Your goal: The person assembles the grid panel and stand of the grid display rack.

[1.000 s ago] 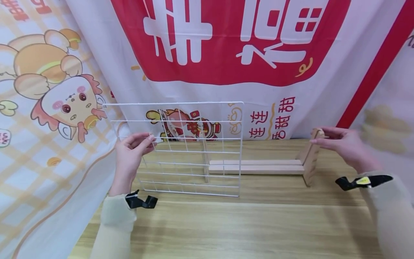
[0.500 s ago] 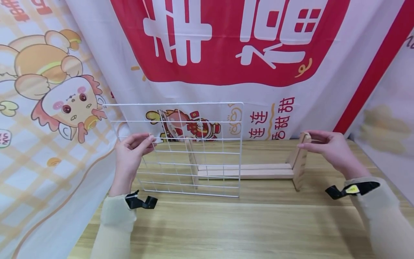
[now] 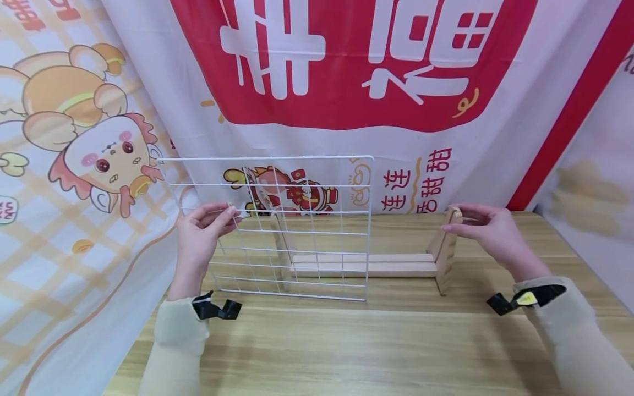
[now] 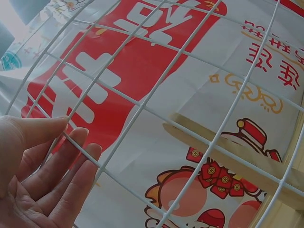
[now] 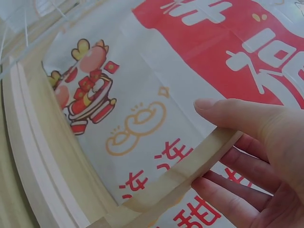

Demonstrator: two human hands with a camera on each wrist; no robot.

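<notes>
A white wire grid panel (image 3: 324, 232) stands upright over the table, and my left hand (image 3: 202, 235) pinches its wires near the left edge. In the left wrist view the thumb and fingers (image 4: 78, 183) close on the grid (image 4: 142, 107) from both sides. Behind the panel is a pale wooden stand (image 3: 406, 268) with two slanted end pieces joined by slats. The top of its right end piece (image 3: 448, 250) is pinched by my right hand (image 3: 487, 234). The right wrist view shows thumb and fingers around that wooden end (image 5: 175, 178). The stand's left end shows through the grid.
The wood-grain table (image 3: 346, 346) spreads out in front of both hands. A white cloth printed in red (image 3: 346, 115) hangs behind it. Another printed cloth (image 3: 74, 231) rises along the left, and a pale one (image 3: 594, 209) along the right.
My right hand has moved left and slightly nearer, bringing the wooden stand farther behind the grid panel. The left hand and the panel have stayed in place.
</notes>
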